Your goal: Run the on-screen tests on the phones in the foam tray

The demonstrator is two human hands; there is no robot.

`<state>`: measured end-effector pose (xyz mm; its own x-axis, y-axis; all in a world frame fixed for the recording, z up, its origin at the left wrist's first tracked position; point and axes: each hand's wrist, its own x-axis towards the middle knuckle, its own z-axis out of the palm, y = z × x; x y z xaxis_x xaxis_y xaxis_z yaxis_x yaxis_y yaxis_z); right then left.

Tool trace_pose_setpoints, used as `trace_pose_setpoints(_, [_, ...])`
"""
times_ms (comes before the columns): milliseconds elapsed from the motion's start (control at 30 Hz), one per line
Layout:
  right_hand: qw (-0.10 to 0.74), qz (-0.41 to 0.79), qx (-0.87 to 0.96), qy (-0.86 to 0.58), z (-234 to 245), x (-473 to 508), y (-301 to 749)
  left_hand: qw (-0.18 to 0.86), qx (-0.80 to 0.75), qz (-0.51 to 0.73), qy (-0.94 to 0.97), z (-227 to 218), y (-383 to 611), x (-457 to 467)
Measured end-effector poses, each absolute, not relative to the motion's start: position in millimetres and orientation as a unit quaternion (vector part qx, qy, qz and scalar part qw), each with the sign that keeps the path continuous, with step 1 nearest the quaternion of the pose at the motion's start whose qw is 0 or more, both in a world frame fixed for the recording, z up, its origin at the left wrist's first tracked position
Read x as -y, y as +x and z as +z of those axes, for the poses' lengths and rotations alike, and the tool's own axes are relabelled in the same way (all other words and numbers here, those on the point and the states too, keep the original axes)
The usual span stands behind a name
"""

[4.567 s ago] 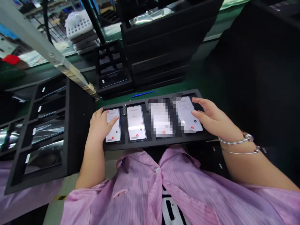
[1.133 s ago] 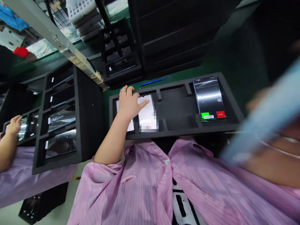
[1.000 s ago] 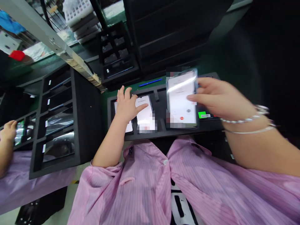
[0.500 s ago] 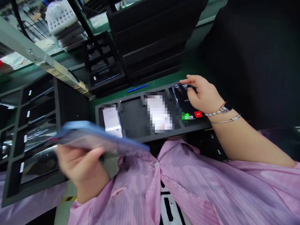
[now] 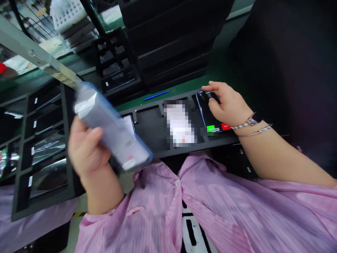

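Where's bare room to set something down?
The foam tray's second slot from left, between leftmost phone and pixelated phone; also the green bench strip behind the tray, right of the blue pen. Crowded: tray's right end, right hand over dark-screened phone; left end, partly hidden by left hand and its held phone.

Beyond the grip [image 5: 88, 151] I see a dark green worktop [image 5: 219, 68], dim toward the right, where a big black bulk [image 5: 286, 63] swallows the light. A pale metal post [image 5: 39, 59] slants away just past the grip, off to its left. Farther that way, whitish light gleams on a pale surface [image 5: 52, 45], and thin dark furniture legs [image 5: 34, 28] blur together. Below the grip, yellow-and-black tape [image 5: 79, 213] crosses a pale floor [image 5: 72, 228].
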<state>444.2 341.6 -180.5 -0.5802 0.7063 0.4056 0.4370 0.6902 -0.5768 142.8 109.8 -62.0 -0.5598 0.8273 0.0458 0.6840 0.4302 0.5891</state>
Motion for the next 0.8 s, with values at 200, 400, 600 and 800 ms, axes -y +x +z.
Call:
trace_pose_setpoints(200, [0.362,0.172,0.855,-0.331,-172,-328,447,0.395,-0.701,0.438,0.401,-149,125,-160])
trace_pose_setpoints(400, [0.332,0.191,0.898,-0.215,-146,-276,456,0.173,-0.784,0.220,0.555,-138,149,-127])
trace_pose_setpoints(600, [0.235,0.240,0.926,-0.171,-179,-244,456,0.007,-0.693,0.178,0.699,-156,184,-78])
trace_pose_setpoints(800, [0.302,0.200,0.908,-0.210,-152,-239,471,-0.004,-0.703,0.144,0.696,-175,188,-79])
